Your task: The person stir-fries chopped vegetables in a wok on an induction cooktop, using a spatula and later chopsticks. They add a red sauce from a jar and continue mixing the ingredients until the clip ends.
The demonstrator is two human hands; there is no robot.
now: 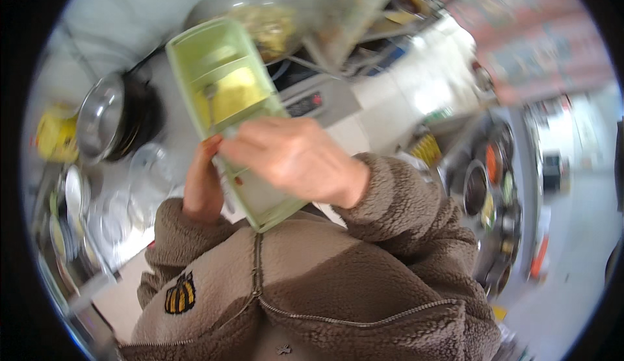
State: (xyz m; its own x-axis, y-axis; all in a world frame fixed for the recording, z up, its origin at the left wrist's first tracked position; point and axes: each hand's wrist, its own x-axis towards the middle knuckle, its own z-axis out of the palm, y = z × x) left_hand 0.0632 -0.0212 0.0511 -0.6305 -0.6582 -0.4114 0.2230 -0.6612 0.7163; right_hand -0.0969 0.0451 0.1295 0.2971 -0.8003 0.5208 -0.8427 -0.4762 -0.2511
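Note:
A green divided seasoning box (195, 110) is held up before my chest. My left hand (205, 180) grips its left side from below. Across the middle of the box lies my right hand (292, 161), its fingers bent over a compartment; whether they pinch something small is hidden by blur. One compartment holds yellow powder (239, 90) with a small spoon (210, 102) standing in it. White contents (263, 197) fill the compartment nearest my body. Beyond the box, a wok (219, 5) with pale chopped food (270, 29) sits on an induction cooker (312, 102).
Stacked metal pots (105, 117) and a yellow container (56, 134) stand at the left. Clear bowls (146, 171) and stacked dishes (73, 195) are nearer. A counter at the right bears several bowls and pans (475, 188). Tiled floor (390, 112) shows between the two counters.

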